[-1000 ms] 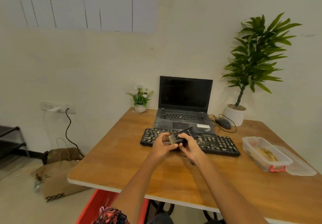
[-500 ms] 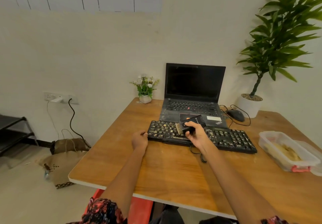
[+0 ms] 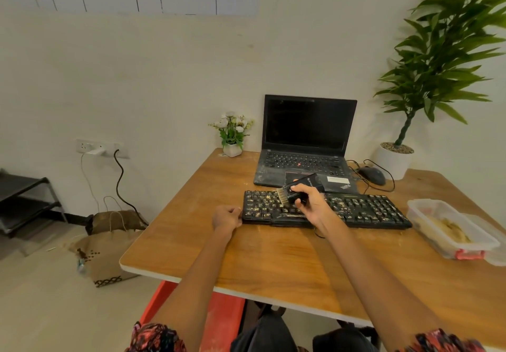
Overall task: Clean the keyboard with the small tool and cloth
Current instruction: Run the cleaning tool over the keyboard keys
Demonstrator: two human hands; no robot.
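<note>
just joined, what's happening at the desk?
A person is cleaning a crumb-covered black keyboard on a wooden table. The right hand grips a small black brush, bristles down over the keys left of centre. The left hand rests at the keyboard's left end, apparently steadying it. Debris lies mainly on the left keys. No cloth is visible.
</note>
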